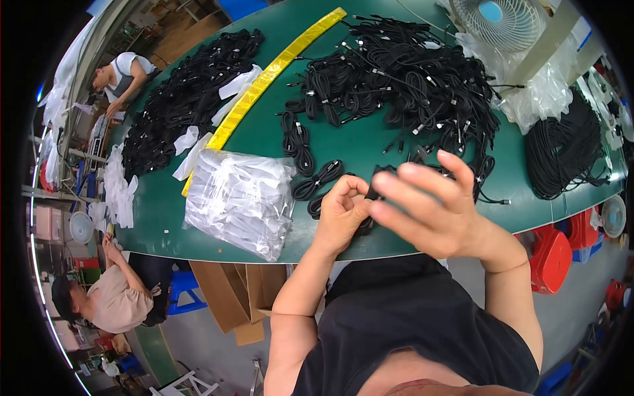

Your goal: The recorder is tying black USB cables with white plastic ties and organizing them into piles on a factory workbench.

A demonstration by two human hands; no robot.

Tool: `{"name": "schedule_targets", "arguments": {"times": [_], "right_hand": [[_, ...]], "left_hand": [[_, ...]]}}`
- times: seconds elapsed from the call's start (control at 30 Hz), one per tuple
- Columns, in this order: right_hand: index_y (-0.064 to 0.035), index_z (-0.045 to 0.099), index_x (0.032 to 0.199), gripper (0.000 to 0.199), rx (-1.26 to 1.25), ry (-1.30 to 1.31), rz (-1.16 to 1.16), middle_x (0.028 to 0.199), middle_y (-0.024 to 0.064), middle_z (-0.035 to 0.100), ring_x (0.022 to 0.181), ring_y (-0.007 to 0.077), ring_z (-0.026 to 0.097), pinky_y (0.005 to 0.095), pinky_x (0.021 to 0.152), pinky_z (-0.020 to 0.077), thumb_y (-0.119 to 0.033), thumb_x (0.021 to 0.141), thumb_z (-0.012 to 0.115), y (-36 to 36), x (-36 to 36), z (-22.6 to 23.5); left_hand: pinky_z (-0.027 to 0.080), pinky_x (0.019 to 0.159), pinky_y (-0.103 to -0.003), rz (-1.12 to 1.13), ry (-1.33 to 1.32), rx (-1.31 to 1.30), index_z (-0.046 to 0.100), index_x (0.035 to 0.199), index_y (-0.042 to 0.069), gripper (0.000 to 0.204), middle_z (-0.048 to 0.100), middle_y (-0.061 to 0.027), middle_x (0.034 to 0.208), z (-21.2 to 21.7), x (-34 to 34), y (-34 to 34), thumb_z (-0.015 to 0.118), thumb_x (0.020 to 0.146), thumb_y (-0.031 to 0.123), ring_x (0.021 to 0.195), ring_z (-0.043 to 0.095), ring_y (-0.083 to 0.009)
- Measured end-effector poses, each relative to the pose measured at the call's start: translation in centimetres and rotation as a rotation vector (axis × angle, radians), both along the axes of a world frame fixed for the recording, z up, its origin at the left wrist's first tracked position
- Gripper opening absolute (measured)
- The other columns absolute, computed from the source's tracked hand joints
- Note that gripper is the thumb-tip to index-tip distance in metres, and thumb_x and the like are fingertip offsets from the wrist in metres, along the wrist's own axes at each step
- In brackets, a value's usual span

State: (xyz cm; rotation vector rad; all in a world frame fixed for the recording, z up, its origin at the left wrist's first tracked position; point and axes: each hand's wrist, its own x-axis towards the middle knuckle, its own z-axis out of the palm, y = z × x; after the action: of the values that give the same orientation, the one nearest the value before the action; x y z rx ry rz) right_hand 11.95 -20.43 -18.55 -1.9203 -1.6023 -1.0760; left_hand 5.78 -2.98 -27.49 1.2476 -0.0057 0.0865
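My left hand and my right hand meet over the near edge of the green table. Both pinch a coiled black cable between them; most of that coil is hidden behind my fingers. Just left of my left hand lie two tied black cable coils. A big loose heap of black cables spreads across the table beyond my hands.
A clear bag of white ties lies left of my hands. A yellow strip divides the table; another cable pile lies past it. A white fan, plastic bags, and a cable bundle are at right. Two people sit at left.
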Motion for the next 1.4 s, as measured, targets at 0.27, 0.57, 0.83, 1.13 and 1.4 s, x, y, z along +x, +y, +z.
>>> {"name": "schedule_targets", "arguments": {"times": [0.27, 0.57, 0.83, 1.13, 1.4], "right_hand": [[-0.0026, 0.06, 0.088, 0.024, -0.224, 0.261, 0.16, 0.084, 0.0074, 0.051, 0.075, 0.0204, 0.052, 0.0388, 0.079, 0.0435, -0.013, 0.066, 0.059, -0.9, 2.1, -1.2], [-0.0008, 0.054, 0.075, 0.017, -0.296, 0.293, 0.165, 0.072, 0.0064, 0.041, 0.066, 0.0207, 0.046, 0.0328, 0.065, 0.0399, -0.009, 0.061, 0.059, -1.5, 1.8, -2.0], [-0.0014, 0.056, 0.081, 0.016, -0.249, 0.433, 0.288, 0.076, 0.0075, 0.044, 0.07, 0.0212, 0.047, 0.0317, 0.065, 0.0385, -0.01, 0.068, 0.06, -1.2, 1.8, -2.0], [-0.0008, 0.056, 0.08, 0.019, -0.321, 0.406, 0.311, 0.078, 0.0073, 0.046, 0.072, 0.0221, 0.047, 0.0322, 0.064, 0.0382, -0.012, 0.065, 0.058, -1.2, 1.1, -3.8], [-0.0097, 0.058, 0.108, 0.047, -0.174, 0.646, 0.118, 0.106, 0.0112, 0.052, 0.088, 0.0288, 0.055, 0.0349, 0.075, 0.0445, -0.032, 0.068, 0.071, -1.3, 2.0, -2.3]], "left_hand": [[0.046, 0.054, -0.024, -0.286, 0.198, -0.454, 0.05, 0.102, 0.002, 0.032, 0.059, -0.0086, 0.081, 1.0, -0.5, 0.5, 0.058, 0.087, 0.029, 0.06, 0.057, -0.0149], [0.038, 0.039, -0.023, -0.275, 0.341, -0.522, 0.051, 0.105, 0.0, 0.028, 0.059, -0.0117, 0.077, 1.3, -0.6, -0.3, 0.056, 0.086, 0.02, 0.044, 0.049, -0.0143], [0.034, 0.039, -0.022, -0.267, 0.357, -0.577, 0.05, 0.108, -0.004, 0.03, 0.059, -0.0141, 0.079, 1.1, -1.0, -0.1, 0.051, 0.087, 0.017, 0.045, 0.047, -0.0126], [0.032, 0.042, -0.02, -0.314, 0.39, -0.47, 0.048, 0.114, -0.005, 0.037, 0.058, -0.012, 0.083, 0.8, -1.3, -0.5, 0.051, 0.086, 0.019, 0.049, 0.044, -0.0098], [0.033, 0.039, -0.021, -0.36, 0.305, -0.581, 0.047, 0.116, -0.005, 0.039, 0.06, -0.0215, 0.087, 1.2, -1.4, 0.5, 0.045, 0.091, 0.025, 0.047, 0.044, -0.0109]]}}
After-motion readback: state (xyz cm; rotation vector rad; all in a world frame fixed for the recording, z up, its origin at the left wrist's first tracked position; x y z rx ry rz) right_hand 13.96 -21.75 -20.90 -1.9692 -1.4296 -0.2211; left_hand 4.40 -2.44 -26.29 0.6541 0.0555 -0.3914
